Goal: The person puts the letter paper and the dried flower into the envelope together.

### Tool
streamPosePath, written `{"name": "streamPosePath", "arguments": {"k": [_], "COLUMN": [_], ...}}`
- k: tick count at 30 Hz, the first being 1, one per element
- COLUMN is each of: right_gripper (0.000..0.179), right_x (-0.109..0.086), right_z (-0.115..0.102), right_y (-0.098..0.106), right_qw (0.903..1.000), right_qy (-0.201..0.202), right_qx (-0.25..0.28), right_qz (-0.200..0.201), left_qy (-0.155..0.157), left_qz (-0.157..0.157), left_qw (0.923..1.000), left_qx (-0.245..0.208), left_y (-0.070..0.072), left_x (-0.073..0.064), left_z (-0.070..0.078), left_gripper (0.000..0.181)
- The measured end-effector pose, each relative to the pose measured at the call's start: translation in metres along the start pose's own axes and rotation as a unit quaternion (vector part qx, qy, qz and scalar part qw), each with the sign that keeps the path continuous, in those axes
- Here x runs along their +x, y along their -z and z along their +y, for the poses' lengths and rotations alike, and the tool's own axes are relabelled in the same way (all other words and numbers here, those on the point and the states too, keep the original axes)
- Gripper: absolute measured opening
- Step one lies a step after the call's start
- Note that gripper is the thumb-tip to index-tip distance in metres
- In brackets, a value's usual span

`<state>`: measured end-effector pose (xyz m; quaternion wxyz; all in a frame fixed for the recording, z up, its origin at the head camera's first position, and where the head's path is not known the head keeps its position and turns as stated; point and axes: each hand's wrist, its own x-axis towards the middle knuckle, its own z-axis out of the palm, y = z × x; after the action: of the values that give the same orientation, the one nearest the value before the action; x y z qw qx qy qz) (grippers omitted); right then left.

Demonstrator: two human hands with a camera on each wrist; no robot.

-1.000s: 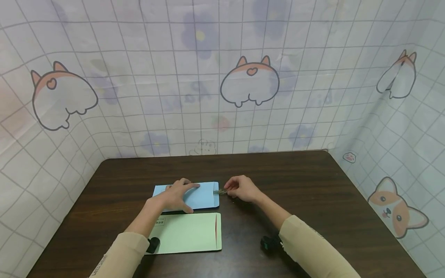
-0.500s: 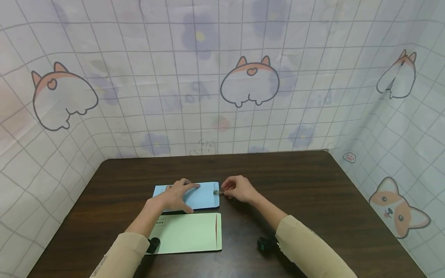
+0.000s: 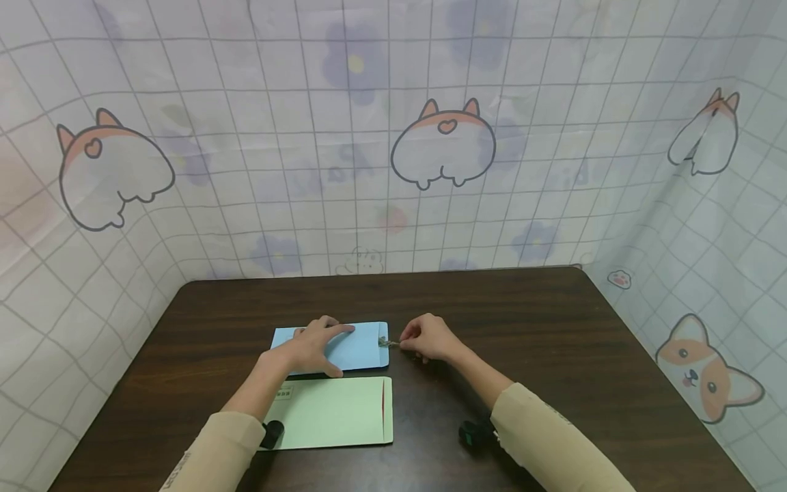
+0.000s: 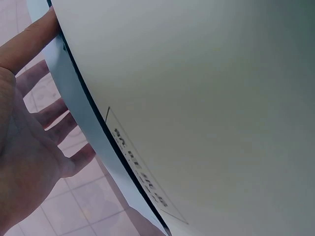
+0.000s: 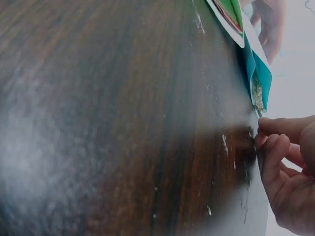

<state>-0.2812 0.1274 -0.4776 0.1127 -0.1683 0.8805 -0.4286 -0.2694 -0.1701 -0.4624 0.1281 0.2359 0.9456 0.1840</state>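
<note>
A light blue envelope [image 3: 363, 347] lies on the table with its open end to the right. My left hand [image 3: 309, 346] rests over it, fingers spread; the left wrist view shows the thumb along the blue edge [image 4: 81, 93]. At the envelope's mouth lies a thin, glittery, chain-like strand [image 3: 386, 342], partly inside. My right hand [image 3: 428, 337] pinches its outer end between thumb and forefinger just right of the opening. In the right wrist view the bunched strand [image 5: 258, 93] shows between the blue walls. How much lies deeper is hidden.
A larger pale green envelope [image 3: 332, 413] lies nearer me, just below the blue one, a red lining showing at its right end. Small light specks [image 5: 209, 210] dot the dark wooden table [image 3: 522, 314]. A patterned white curtain [image 3: 277, 171] stands behind the table.
My right hand moved slightly left toward the envelope's mouth, then back right, still pinching the strand. My left hand and both envelopes stay almost where they were.
</note>
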Motion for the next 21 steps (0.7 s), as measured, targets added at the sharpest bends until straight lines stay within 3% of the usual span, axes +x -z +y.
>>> {"name": "streamPosePath", "arguments": {"k": [10,21], "right_gripper": [0.006,0.008], "right_x": [0.003,0.007], "right_z": [0.002,-0.002], "right_y": [-0.006,-0.019], "right_qw": [0.9998,0.9955], "right_qy": [0.010,0.001], "right_qx": [0.013,0.091], "right_qz": [0.009,0.027], "left_qy": [0.003,-0.003], "left_qz": [-0.005,-0.021], "left_qw": [1.0000,0.9997], "left_qx": [0.002,0.013], "left_y": [0.001,0.004], "left_x": [0.002,0.002], "left_z": [0.001,0.000], "left_gripper": [0.089,0.090]}}
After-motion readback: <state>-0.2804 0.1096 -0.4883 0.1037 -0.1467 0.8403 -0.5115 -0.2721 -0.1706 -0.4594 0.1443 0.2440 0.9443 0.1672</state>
